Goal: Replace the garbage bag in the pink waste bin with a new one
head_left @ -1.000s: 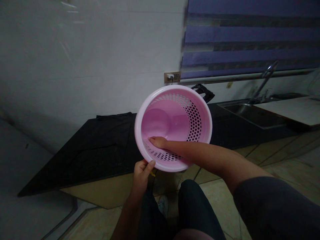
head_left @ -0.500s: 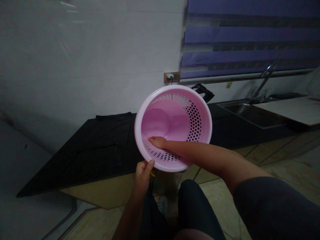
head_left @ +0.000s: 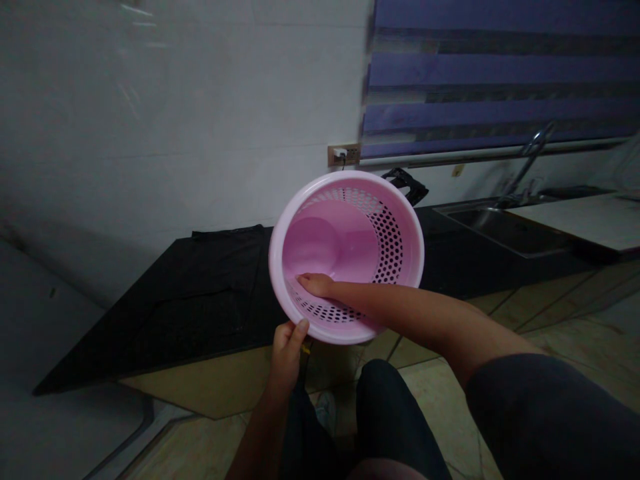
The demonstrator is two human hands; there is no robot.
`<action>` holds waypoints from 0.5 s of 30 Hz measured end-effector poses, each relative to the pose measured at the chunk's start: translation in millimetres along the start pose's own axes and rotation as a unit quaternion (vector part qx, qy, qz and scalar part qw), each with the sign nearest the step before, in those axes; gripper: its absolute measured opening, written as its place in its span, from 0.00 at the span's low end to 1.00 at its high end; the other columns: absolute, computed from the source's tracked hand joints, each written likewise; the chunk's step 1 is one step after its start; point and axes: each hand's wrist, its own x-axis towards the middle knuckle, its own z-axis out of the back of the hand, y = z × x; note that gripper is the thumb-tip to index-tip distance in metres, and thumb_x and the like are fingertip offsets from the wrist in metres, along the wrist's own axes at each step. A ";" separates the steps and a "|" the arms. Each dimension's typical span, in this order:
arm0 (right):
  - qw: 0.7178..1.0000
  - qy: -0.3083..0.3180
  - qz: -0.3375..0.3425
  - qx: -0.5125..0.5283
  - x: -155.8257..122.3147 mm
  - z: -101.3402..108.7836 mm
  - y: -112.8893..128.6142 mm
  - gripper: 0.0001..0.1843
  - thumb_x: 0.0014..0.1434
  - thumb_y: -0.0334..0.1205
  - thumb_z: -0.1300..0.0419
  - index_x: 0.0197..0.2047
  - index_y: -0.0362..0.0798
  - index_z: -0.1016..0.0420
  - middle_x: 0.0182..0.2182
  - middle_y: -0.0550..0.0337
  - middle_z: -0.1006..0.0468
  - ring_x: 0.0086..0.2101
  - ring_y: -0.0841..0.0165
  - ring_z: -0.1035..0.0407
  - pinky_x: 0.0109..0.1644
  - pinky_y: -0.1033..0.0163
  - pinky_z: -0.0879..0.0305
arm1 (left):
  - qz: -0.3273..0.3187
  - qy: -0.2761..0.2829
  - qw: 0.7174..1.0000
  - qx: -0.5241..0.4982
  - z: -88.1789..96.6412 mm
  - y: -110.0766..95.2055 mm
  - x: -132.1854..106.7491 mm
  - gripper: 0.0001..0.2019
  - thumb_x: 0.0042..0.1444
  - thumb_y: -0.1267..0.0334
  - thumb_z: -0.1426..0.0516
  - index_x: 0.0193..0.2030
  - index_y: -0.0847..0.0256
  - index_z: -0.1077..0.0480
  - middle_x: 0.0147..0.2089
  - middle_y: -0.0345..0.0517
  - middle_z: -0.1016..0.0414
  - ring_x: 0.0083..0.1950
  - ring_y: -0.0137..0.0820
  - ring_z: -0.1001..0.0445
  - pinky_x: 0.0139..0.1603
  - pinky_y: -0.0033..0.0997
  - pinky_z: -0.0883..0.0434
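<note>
A pink plastic basket (head_left: 346, 177) with perforated sides is tilted so that its mouth faces me. At its lower left rim, my left hand (head_left: 287, 347) is closed, with the thumb over the edge. My right arm reaches across into the basket, where my right hand (head_left: 316, 285) is near the lower left inner wall. Its fingers look curled and are partly hidden; I cannot make out what is in them. A rounded pink shape shows at the basket's bottom. Something small and yellow (head_left: 305, 349) shows beside my left hand.
Dark cloth (head_left: 227, 267) lies on the black counter (head_left: 125, 327) at left. Behind the basket is a black object (head_left: 409, 185). A sink (head_left: 510, 230) with a faucet (head_left: 530, 160) and a pale board (head_left: 590, 217) are at right. A plug sits in the wall outlet (head_left: 344, 155).
</note>
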 end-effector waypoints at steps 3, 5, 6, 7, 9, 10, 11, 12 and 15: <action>1.000 0.006 0.027 -0.010 2.9 -1.5 -3.4 0.25 0.63 0.54 0.55 0.53 0.53 0.25 0.49 0.52 0.25 0.50 0.59 0.31 0.55 0.56 0.39 | 0.003 0.001 1.000 -0.013 -1.4 -1.5 -1.9 0.16 0.38 0.54 0.33 0.26 0.66 0.26 0.26 0.45 0.23 0.31 0.32 0.27 0.35 0.30 0.31; 0.999 0.001 0.034 -0.004 4.5 -2.4 -4.7 0.25 0.63 0.54 0.55 0.52 0.53 0.25 0.49 0.52 0.25 0.50 0.59 0.31 0.55 0.56 0.39 | 0.004 0.010 1.000 -0.020 -2.5 -3.2 -3.0 0.16 0.38 0.53 0.33 0.27 0.66 0.25 0.27 0.45 0.23 0.31 0.32 0.27 0.35 0.30 0.31; 0.999 0.000 0.035 0.000 5.1 -2.8 -5.0 0.25 0.63 0.54 0.54 0.52 0.53 0.25 0.49 0.52 0.25 0.50 0.59 0.31 0.55 0.56 0.39 | 0.005 0.013 1.000 -0.023 -3.3 -4.1 -3.6 0.17 0.38 0.53 0.33 0.28 0.66 0.25 0.27 0.45 0.23 0.31 0.32 0.27 0.35 0.30 0.31; 0.999 -0.001 0.033 0.004 5.6 -3.1 -5.2 0.24 0.63 0.54 0.54 0.52 0.53 0.25 0.48 0.52 0.25 0.49 0.60 0.31 0.55 0.56 0.39 | 0.006 0.015 1.000 -0.024 -4.4 -5.1 -4.2 0.18 0.39 0.52 0.34 0.29 0.67 0.25 0.28 0.45 0.23 0.31 0.33 0.27 0.35 0.30 0.32; 0.999 0.000 0.031 0.009 6.3 -3.7 -5.4 0.24 0.63 0.53 0.54 0.52 0.53 0.25 0.47 0.51 0.24 0.49 0.59 0.31 0.54 0.56 0.40 | 0.010 0.010 1.000 -0.026 -7.2 -6.9 -5.6 0.20 0.39 0.50 0.34 0.30 0.67 0.25 0.28 0.46 0.23 0.32 0.34 0.26 0.35 0.32 0.31; 0.999 0.002 0.031 0.011 6.6 -3.9 -5.6 0.24 0.63 0.53 0.54 0.52 0.53 0.25 0.47 0.50 0.24 0.48 0.59 0.31 0.54 0.56 0.40 | 0.013 0.003 0.999 -0.029 -8.9 -7.8 -6.5 0.21 0.38 0.49 0.34 0.30 0.67 0.25 0.28 0.46 0.23 0.32 0.35 0.26 0.36 0.33 0.31; 0.999 0.002 0.033 0.012 6.8 -4.2 -5.7 0.24 0.64 0.52 0.54 0.51 0.52 0.25 0.46 0.50 0.24 0.48 0.59 0.31 0.54 0.55 0.40 | 0.016 -0.008 0.999 -0.034 -10.8 -8.7 -7.3 0.21 0.38 0.48 0.34 0.30 0.66 0.26 0.27 0.46 0.23 0.33 0.36 0.25 0.38 0.34 0.31; 0.999 0.002 0.034 0.013 7.0 -4.5 -6.0 0.24 0.64 0.52 0.54 0.51 0.52 0.25 0.46 0.50 0.24 0.48 0.60 0.30 0.54 0.55 0.40 | 0.021 -0.016 0.999 -0.042 -12.7 -9.5 -8.3 0.22 0.37 0.48 0.34 0.30 0.66 0.26 0.28 0.46 0.23 0.34 0.36 0.25 0.39 0.36 0.30; 0.999 -0.002 0.029 0.013 7.6 -5.3 -6.7 0.24 0.64 0.52 0.54 0.51 0.52 0.25 0.45 0.49 0.24 0.47 0.59 0.30 0.53 0.54 0.40 | 0.031 -0.031 0.996 -0.077 -17.9 -11.8 -10.6 0.21 0.35 0.48 0.33 0.29 0.64 0.28 0.29 0.46 0.23 0.38 0.38 0.24 0.45 0.39 0.31</action>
